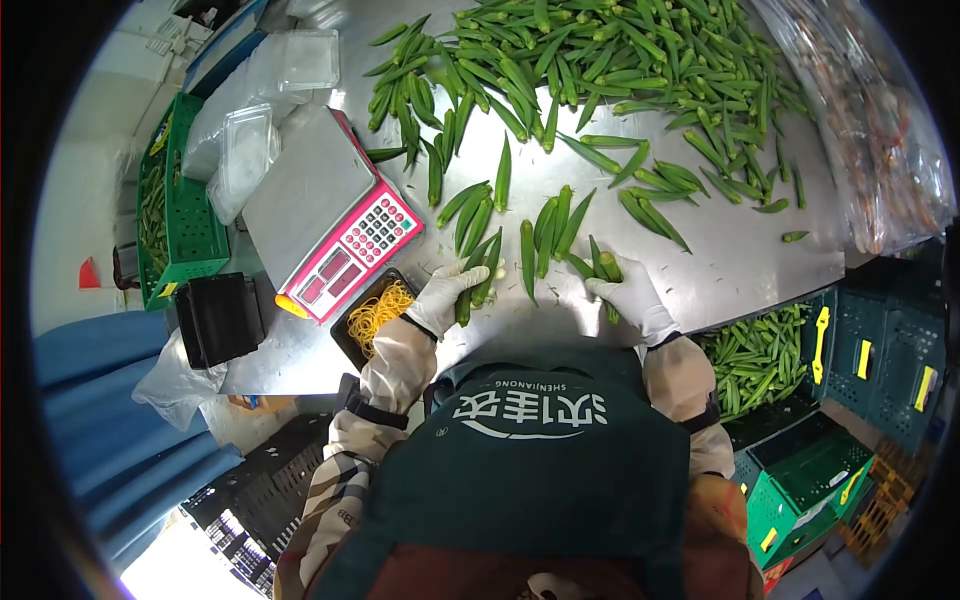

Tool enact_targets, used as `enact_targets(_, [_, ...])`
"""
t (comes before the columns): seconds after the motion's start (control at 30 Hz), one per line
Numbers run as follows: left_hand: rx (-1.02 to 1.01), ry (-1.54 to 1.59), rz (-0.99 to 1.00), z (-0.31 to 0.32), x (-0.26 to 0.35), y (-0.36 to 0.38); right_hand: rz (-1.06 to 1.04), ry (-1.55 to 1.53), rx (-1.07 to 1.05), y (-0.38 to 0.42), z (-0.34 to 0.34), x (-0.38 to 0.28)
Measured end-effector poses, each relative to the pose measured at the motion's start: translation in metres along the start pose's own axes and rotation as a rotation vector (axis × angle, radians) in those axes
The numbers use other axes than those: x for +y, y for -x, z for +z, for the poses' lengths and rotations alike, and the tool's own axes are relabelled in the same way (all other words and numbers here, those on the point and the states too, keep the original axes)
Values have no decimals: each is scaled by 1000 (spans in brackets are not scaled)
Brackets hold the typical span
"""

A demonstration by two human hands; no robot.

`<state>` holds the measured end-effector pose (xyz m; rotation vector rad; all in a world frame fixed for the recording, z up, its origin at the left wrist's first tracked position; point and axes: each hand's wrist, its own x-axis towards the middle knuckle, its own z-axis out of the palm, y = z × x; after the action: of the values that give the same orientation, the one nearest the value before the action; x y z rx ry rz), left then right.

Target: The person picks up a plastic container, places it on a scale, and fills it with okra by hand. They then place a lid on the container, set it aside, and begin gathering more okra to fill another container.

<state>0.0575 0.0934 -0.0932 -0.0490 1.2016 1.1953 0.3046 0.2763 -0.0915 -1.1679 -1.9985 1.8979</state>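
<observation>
White gloves cover both hands at the front edge of the steel table. My left hand (447,298) is closed around several green okra pods (483,277). My right hand (632,297) grips a few more okra pods (606,270), their stem ends pointing up past the thumb. Between the two hands, a small group of loose okra (549,235) lies on the metal. Beyond my left hand is another little cluster of okra (467,213). A black tray of yellow rubber bands (381,314) sits just left of my left hand.
A large okra heap (600,50) covers the far side of the table. At left stand a pink-edged weighing scale (345,225), stacked clear plastic trays (246,150) and black trays (219,320). Packed plastic bags (870,130) lie at right, above a crate of okra (760,360).
</observation>
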Motion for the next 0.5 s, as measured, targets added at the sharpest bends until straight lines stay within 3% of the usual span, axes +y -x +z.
enact_targets(0.03, [-45,11,-4,5,2,3,167,-199,-86,4,-4,-8])
enact_targets(0.23, [-192,96,-5,29,0,5,392,-566,-132,15,1,-43])
enact_targets(0.33, [-133,96,0,30,-2,4,411,-616,-106,15,7,-40])
enact_targets(0.43, [17,49,66,14,-7,-2,365,-785,36,10,12,-30])
enact_targets(0.5, [192,-89,99,19,-6,-7,377,-713,104,1,12,-27])
